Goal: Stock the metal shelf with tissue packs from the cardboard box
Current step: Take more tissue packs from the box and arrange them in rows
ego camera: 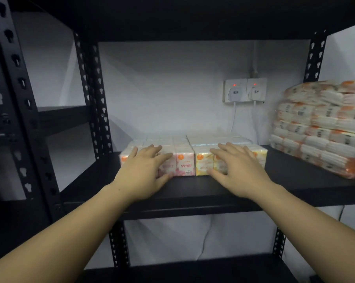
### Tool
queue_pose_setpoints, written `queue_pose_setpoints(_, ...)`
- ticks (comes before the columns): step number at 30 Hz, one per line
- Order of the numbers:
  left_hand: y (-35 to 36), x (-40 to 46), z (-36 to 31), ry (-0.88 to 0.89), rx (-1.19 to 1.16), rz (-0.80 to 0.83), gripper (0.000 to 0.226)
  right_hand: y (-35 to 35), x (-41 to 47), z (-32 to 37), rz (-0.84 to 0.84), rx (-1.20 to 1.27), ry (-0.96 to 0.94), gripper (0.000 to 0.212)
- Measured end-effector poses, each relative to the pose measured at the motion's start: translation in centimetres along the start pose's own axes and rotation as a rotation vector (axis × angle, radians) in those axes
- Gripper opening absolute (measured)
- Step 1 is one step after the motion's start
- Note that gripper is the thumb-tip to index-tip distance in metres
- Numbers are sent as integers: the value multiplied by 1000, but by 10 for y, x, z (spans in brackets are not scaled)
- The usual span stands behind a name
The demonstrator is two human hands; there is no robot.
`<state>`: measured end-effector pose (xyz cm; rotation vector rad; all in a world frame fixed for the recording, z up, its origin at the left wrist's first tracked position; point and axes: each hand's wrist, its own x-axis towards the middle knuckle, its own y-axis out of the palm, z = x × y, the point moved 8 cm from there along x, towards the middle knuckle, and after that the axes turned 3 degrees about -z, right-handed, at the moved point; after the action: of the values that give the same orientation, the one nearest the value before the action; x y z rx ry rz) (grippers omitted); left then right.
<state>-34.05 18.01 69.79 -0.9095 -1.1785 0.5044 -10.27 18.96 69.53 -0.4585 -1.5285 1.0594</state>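
Observation:
A block of small tissue packs stands on the black metal shelf (193, 193), pink-printed packs (184, 163) on the left and yellow-printed packs (203, 163) on the right. My left hand (146, 170) lies over the front and top of the pink packs, fingers straight and spread. My right hand (238, 168) presses the yellow packs the same way, fingers extended. More pale packs (217, 138) fill the rows behind. The cardboard box is out of view.
A large plastic-wrapped bundle of white-and-orange tissue packs (319, 127) sits on the shelf's right end. Two wall sockets (245, 90) with plugs and red lights are on the white wall behind. Black perforated uprights (93, 94) frame the bay; another shelf board (193, 270) lies below.

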Motion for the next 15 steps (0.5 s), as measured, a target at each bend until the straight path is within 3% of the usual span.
queue_pose_setpoints(3, 11, 3, 8, -67, -6, 54, 62, 11, 8, -15, 19, -6, 90, 58)
queue_pose_setpoints(8, 24, 16, 14, -119, -1, 7, 54, 20, 24, -20, -35, -48, 113, 44)
queue_pose_setpoints(15, 33, 32, 21, -131, -39, 12, 52, 32, 43, -21, -21, -56, 139, 44)
